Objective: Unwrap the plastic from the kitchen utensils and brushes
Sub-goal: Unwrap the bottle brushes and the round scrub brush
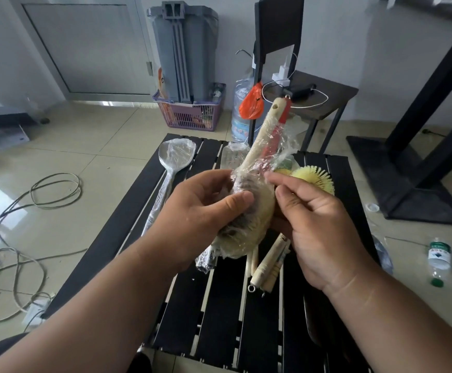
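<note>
I hold a bundle of brushes (pixel 249 211) wrapped in clear plastic above the black slatted table (pixel 219 305). Its cream and red handles (pixel 273 125) point up and away. My left hand (pixel 200 211) grips the bristle end of the bundle from the left. My right hand (pixel 313 219) pinches the plastic film at the bundle's right side. A plastic-wrapped metal spoon (pixel 175 154) lies on the table's left part. A yellow round brush (pixel 315 179) lies behind my right hand. Cream brush handles (pixel 269 262) lie on the table under the bundle.
A dark stool (pixel 324 103) with cables and a charger stands behind the table. An orange bag (pixel 251 103), a water jug (pixel 242 111), a purple basket (pixel 192 114) and a grey bin (pixel 184 49) stand beyond. Cables (pixel 17 224) lie left; a small bottle (pixel 438 259) lies right.
</note>
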